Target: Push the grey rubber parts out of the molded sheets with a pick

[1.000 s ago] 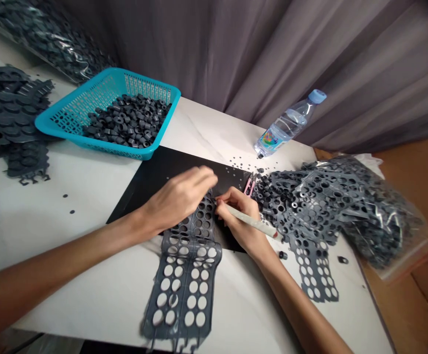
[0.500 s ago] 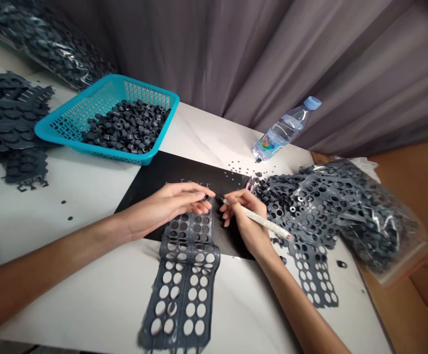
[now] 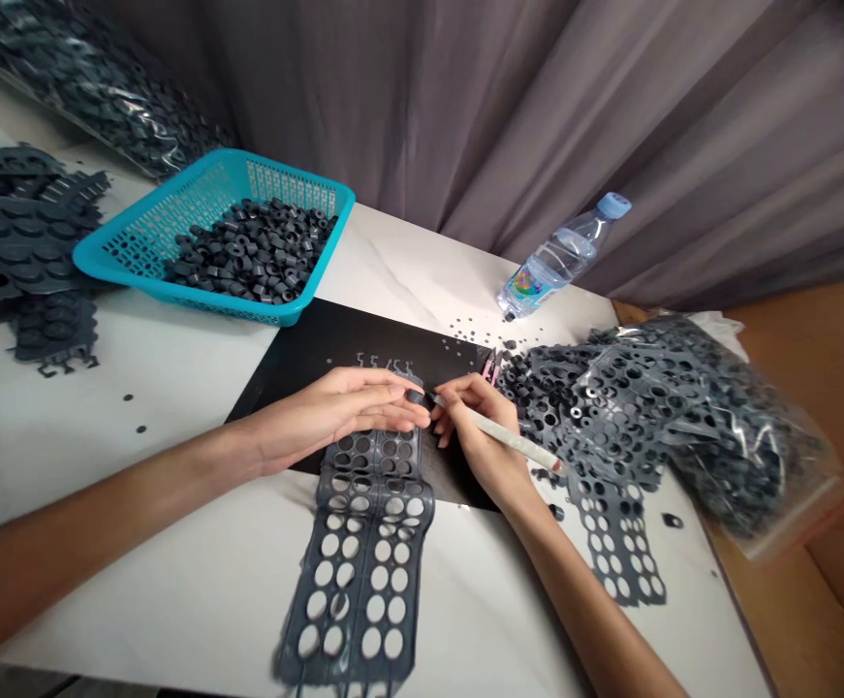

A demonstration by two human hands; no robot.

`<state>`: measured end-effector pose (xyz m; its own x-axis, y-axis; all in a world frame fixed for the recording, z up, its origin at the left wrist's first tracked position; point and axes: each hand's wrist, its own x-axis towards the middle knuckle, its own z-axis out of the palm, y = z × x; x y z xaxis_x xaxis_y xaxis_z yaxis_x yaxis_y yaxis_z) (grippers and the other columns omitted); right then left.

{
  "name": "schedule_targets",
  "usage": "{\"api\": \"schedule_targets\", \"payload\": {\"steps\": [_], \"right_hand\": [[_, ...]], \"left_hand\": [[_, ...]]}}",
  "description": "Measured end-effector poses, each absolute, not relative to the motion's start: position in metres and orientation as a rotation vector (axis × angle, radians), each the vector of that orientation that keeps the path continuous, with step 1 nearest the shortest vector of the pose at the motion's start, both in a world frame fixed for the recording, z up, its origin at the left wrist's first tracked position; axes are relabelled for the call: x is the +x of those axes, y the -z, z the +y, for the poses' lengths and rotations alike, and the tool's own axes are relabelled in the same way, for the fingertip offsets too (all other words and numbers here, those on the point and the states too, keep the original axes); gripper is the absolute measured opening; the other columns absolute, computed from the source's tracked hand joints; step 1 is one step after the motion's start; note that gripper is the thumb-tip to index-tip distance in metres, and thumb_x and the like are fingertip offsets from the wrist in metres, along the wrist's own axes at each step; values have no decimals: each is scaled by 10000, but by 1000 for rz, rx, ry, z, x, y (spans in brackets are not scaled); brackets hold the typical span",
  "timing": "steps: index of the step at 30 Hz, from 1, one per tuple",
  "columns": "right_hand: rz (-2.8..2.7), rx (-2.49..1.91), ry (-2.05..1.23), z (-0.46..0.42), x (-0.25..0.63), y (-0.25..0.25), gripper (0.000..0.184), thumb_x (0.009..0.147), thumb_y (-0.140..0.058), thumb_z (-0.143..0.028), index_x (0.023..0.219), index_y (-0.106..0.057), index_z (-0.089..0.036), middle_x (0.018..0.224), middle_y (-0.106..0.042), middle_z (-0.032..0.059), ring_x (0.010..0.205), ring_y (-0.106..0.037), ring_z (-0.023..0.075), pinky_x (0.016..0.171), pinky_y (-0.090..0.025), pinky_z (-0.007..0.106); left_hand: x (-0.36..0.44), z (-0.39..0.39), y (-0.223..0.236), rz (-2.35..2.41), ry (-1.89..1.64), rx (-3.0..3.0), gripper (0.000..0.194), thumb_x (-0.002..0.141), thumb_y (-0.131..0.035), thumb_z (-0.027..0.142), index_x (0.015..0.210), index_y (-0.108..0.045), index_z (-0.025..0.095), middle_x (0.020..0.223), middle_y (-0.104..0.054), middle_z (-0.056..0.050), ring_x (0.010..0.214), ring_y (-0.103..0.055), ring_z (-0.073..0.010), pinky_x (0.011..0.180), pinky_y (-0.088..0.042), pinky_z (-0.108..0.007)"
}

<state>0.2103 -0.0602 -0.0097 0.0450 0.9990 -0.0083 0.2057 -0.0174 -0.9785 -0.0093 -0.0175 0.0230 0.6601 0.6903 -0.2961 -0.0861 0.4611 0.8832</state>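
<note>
A long grey rubber sheet (image 3: 363, 553) full of round holes lies on a black mat (image 3: 320, 349) and hangs toward the table's near edge. My left hand (image 3: 341, 412) rests flat on the sheet's far end, fingers stretched out, fingertips beside a small grey ring (image 3: 416, 396). My right hand (image 3: 476, 431) is closed round a thin white stick tool (image 3: 509, 441), whose tip touches the sheet close to that ring.
A turquoise basket (image 3: 145, 257) holds several grey rings at the back left. Grey sheets (image 3: 15, 242) are stacked at the far left. A water bottle (image 3: 559, 257) lies at the back. Punched sheets and a clear bag (image 3: 683, 417) pile up on the right.
My left hand went from curled over the sheet's far end to lying flat with fingers stretched. My right hand has drawn slightly nearer to its fingertips with the stick.
</note>
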Motion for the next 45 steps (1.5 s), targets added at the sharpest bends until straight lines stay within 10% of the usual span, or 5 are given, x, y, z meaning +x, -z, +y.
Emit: {"api": "schedule_targets", "payload": {"steps": [12, 18, 26, 45], "right_hand": [[-1320, -1373, -1086, -59, 209, 10, 237, 985, -635, -444, 965, -620, -209, 738, -677, -1, 548, -595, 120, 503, -495, 231], [-1346, -1396, -1058, -62, 208, 9, 201, 977, -646, -417, 1002, -610, -222, 764, -673, -2, 570, -597, 126, 487, -485, 227], [-1379, -1313, -1156, -56, 199, 6, 220, 971, -659, -424, 937, -636, -208, 781, -683, 11, 594, -600, 126, 496, -497, 224], [-1419, -1316, -1192, -53, 194, 7, 247, 967, -668, -444, 943, -636, -200, 781, -689, 17, 613, -596, 126, 522, -502, 219]], "left_hand": [[-42, 9, -58, 1108, -1106, 1670, 291, 1017, -602, 371, 1242, -684, 205, 1174, -773, -80, 1050, -747, -240, 967, -606, -423], [-88, 36, -63, 1846, -1177, 2177, 285, 999, -612, 360, 1249, -688, 248, 1422, -611, 48, 1413, -452, -311, 1246, -281, -531], [-27, 3, -20, 979, -698, 2319, 238, 992, -594, 276, 1213, -680, 256, 1222, -646, -33, 1094, -644, -209, 977, -514, -363], [-22, 4, -3, 924, -633, 2446, 257, 1048, -543, 292, 1278, -650, 246, 1210, -661, -43, 1127, -627, -218, 978, -494, -367]]}}
